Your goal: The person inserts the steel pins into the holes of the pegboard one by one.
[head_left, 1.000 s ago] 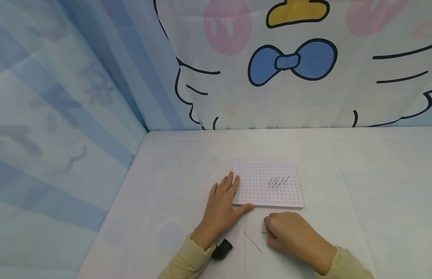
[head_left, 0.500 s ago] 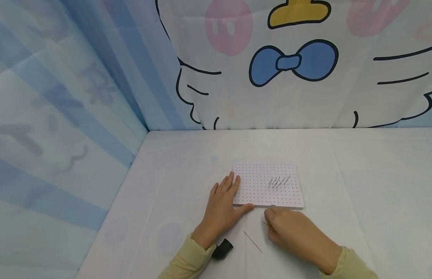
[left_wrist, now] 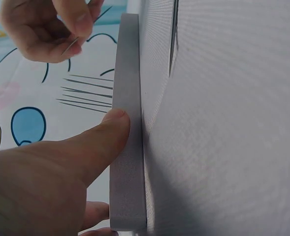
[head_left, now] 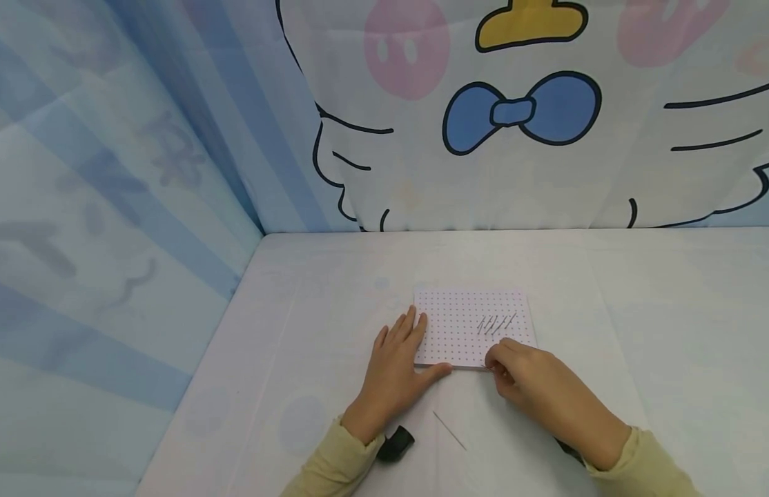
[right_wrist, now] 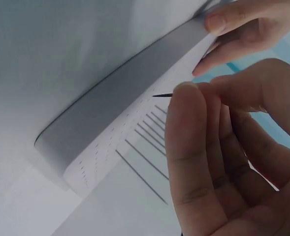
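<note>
A white board with rows of small holes lies on the table. Several thin needles stand in its right half, leaning in the head view. My left hand rests along the board's left side, fingers extended, its thumb against the front edge. Over the board's front right part, my right hand pinches another needle between thumb and fingertips. The pointed end sticks out in the right wrist view; both ends show past the fingers in the left wrist view. That needle is apart from the standing ones.
One loose needle lies on the white tabletop in front of the board. A black device sits at the left wrist. Behind the table hangs a printed cloth, with another at the left.
My right hand has moved forward and slightly right, from the tabletop to over the board's front edge, carrying the needle. The left hand has stayed in place.
</note>
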Motion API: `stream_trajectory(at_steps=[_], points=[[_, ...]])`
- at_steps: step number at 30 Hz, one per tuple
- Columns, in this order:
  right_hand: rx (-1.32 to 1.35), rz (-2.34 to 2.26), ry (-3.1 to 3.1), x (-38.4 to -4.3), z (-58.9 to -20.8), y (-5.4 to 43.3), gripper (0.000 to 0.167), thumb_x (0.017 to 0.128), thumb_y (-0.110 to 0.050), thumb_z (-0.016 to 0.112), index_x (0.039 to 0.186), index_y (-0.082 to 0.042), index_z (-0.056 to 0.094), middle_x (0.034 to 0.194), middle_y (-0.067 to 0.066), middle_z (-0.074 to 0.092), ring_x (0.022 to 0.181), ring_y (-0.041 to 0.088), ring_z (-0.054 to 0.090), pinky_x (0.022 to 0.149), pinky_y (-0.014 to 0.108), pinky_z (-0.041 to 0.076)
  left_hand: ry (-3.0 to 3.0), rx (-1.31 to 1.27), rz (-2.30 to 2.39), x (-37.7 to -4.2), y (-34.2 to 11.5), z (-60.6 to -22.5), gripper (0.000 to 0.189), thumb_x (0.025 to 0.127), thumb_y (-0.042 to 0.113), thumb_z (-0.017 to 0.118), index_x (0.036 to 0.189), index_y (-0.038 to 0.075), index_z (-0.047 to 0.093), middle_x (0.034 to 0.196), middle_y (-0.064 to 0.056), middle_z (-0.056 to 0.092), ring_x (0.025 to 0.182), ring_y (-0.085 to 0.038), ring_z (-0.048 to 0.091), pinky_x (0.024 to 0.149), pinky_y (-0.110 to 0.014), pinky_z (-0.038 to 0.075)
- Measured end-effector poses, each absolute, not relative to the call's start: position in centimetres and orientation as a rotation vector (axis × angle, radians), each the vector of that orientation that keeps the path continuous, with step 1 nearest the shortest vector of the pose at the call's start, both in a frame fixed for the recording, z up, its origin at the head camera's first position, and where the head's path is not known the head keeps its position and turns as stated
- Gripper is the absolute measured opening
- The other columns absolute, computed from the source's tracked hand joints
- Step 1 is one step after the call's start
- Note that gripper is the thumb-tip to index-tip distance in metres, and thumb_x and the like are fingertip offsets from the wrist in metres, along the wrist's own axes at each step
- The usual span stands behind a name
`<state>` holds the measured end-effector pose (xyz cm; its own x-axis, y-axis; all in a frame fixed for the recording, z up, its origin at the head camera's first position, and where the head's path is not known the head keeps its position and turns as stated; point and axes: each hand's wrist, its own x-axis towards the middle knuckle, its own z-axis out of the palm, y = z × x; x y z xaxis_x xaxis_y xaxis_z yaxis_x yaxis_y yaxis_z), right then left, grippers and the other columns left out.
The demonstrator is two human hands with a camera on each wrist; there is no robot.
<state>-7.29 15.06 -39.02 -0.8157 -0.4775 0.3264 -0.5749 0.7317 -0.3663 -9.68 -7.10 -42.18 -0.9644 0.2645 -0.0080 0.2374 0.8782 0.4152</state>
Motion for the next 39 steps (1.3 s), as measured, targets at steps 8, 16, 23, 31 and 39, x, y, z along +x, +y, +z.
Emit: stream_trajectory(at_steps=[8,16,23,31,39], points=[[0.717,0.733,-2.661,-8.0,-38.5,15.8,0.020,0.074,0.007,0.079,0.083,-0.010,0.071,0.079,-0.008,0.066,0.067,0.002,0.055,0.058,0.021,0.051,2.975,0.391,0.658,-9.7,-7.0,-42.3,0.090,0.085,0.057,0.070,0.155,0.010,0.035,0.164,-0.008,0.023,0.151,-0.027,0.025,0.121,-0.052,0.020],[0.562,0.882,-2.675,-8.9,-38.1,16.9,0.018,0.077,0.008,0.078,0.090,-0.005,0.074,0.088,0.003,0.075,0.070,0.015,0.068,0.062,0.032,0.057,2.975,0.383,0.660,-9.7,-7.0,-42.3,0.091,0.085,0.057,0.070,0.155,0.011,0.034,0.164,-0.008,0.022,0.151,-0.027,0.024,0.121,-0.052,0.019],[0.519,0.911,-2.681,-9.8,-38.7,17.0,0.015,0.079,0.007,0.077,0.088,-0.004,0.074,0.086,0.006,0.076,0.073,0.019,0.071,0.063,0.036,0.058,2.977,0.389,0.666,-9.8,-7.1,-42.4,0.091,0.085,0.056,0.070,0.155,0.010,0.034,0.164,-0.008,0.022,0.151,-0.027,0.024,0.121,-0.053,0.019],[0.503,0.919,-2.702,-10.3,-39.3,17.0,0.013,0.080,0.006,0.077,0.088,-0.004,0.075,0.087,0.007,0.076,0.074,0.019,0.072,0.065,0.037,0.058,2.969,0.391,0.673,-9.8,-7.1,-42.4,0.091,0.086,0.057,0.069,0.155,0.010,0.034,0.165,-0.008,0.021,0.151,-0.027,0.023,0.121,-0.052,0.019],[0.507,0.913,-2.692,-10.6,-39.4,17.0,0.012,0.080,0.006,0.076,0.087,-0.004,0.074,0.085,0.007,0.075,0.072,0.018,0.071,0.063,0.035,0.057,2.976,0.388,0.672,-9.7,-7.1,-42.3,0.091,0.085,0.056,0.070,0.155,0.010,0.034,0.164,-0.008,0.022,0.151,-0.028,0.024,0.121,-0.053,0.019]])
